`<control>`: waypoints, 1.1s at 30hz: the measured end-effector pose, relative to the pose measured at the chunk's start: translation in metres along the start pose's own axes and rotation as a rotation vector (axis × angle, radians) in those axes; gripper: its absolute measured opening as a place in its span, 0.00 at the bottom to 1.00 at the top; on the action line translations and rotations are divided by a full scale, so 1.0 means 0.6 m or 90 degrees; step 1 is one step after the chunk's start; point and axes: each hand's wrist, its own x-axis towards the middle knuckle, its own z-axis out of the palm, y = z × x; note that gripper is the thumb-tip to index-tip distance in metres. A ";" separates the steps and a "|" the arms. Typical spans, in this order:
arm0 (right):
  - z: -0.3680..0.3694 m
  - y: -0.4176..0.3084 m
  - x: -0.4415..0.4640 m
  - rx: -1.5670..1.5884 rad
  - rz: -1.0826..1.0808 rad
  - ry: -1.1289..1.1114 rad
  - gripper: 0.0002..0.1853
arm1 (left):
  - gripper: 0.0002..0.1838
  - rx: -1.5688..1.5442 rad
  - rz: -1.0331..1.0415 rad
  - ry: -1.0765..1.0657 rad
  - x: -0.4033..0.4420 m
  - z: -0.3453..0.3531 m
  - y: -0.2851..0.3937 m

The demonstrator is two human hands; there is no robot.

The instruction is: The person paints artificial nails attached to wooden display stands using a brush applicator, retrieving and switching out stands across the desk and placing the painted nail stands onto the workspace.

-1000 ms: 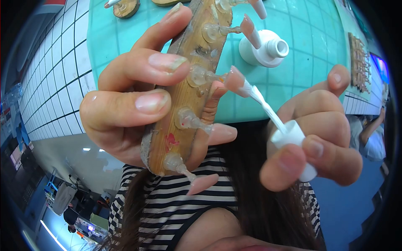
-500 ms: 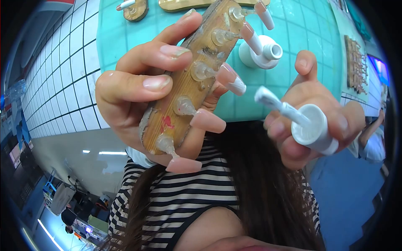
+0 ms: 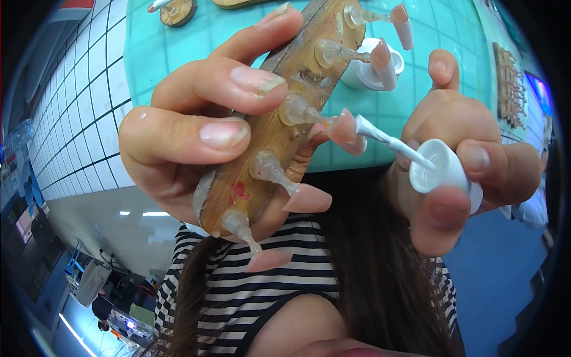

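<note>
My left hand [image 3: 184,131] is closed around a wooden nail display stick [image 3: 279,128], tilted with its top to the upper right. Clear pegs along it carry several press-on nails; the lower ones are plain pink, such as the nail [image 3: 308,199], and the two upper ones have white tips. In my right hand [image 3: 470,154] is the white cap of a nail polish brush [image 3: 437,168], held in the fingers. Its white-coated bristles touch the tip edge of the middle press-on nail [image 3: 346,132]. Behind the stick, an open white polish bottle [image 3: 360,76] stands on the table, partly hidden.
A teal translucent mat [image 3: 178,62] covers the white tiled table [image 3: 77,119]. Small wooden pieces, one a round holder with a nail [image 3: 177,12], lie at the far edge. A rack of nail stands [image 3: 510,86] is at the right. A person [image 3: 102,309] shows in the background.
My right hand has brought the brush left against the middle nail; before, it was held apart from it. The stick has come slightly nearer and turned, showing the nails more from the side.
</note>
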 end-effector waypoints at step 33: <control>0.037 0.005 -0.012 -0.032 -0.083 0.102 0.14 | 0.37 -0.665 -0.495 -0.022 0.015 -0.051 0.045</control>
